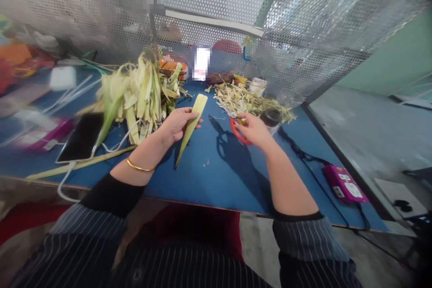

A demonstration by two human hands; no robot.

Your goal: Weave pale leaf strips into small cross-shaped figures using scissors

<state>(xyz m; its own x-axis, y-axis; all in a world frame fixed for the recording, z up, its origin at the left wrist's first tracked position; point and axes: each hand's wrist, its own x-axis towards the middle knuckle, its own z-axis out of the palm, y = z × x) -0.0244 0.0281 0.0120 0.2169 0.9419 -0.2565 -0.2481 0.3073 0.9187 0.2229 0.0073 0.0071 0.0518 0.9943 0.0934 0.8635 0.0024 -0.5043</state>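
My left hand is closed on a pale green corn husk, pinched near its upper half. The husk's wide pale end points up and its narrow tip points down toward me. On the right, my right hand grips red-handled scissors, held over the table with the blades pointing up and left. The scissors and the husk are apart. Left of my left hand lies a big heap of corn husks. Beyond the scissors, a pile of shredded husk trimmings covers the back right.
A phone with a white cable lies at left on the blue table. A dark cylindrical object stands beside my right hand. A purple box and black cords lie at right. A perforated metal screen closes the back.
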